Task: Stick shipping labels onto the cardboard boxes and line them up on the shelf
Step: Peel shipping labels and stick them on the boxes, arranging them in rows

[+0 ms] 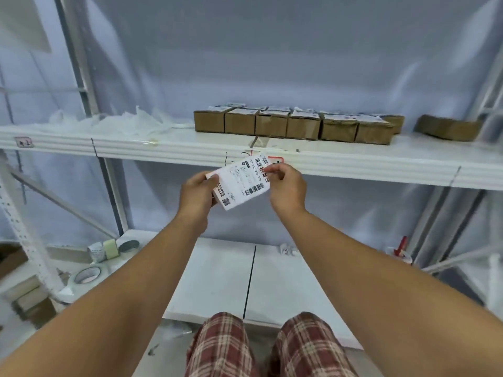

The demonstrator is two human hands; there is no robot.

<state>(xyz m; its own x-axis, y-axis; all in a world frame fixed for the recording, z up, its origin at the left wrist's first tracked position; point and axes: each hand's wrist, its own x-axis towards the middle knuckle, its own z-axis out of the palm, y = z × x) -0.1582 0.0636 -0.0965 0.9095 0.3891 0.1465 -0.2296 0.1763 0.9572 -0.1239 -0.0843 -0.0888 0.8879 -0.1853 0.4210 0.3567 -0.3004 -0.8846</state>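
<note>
**Both hands on a label stack, below the boxed shelf**

Grey-white plastic sheeting [272, 50] hangs behind the whole white metal rack [79, 63]. The upper shelf [163, 148] crosses the frame at mid-height. The lower shelf [285, 281] sits beneath it, two boards with a dark seam between. Both bare forearms reach up from the bottom corners. Plaid trousers [226, 346] show at bottom centre.

On the upper shelf, right of centre, is a row of cardboard boxes [272, 126]. They stand side by side and touching, with white labels on their tops and a few more boxes behind the front row. A separate cardboard box [446, 129] lies farther right, apart from the row. Left of the row is a pile of crumpled white paper [114, 121].

The left hand [197, 190] grips the stack of labels [227, 204], fingers and thumb wrapped round its left edge. The stack is in the air just below the upper shelf's front lip, touching neither shelf. The right hand [285, 186] pinches the right edge of the top shipping label [245, 180] between thumb and forefinger, other fingers loosely curled. The label face shows barcodes; the text is too small to read.

At the left end of the lower shelf are a tape roll [87, 274] and a second roll [129, 246]. At the right end is a red-handled tool [401, 244], kind unclear. A small red tag [275, 160] sits on the upper shelf's lip, behind the label.
</note>
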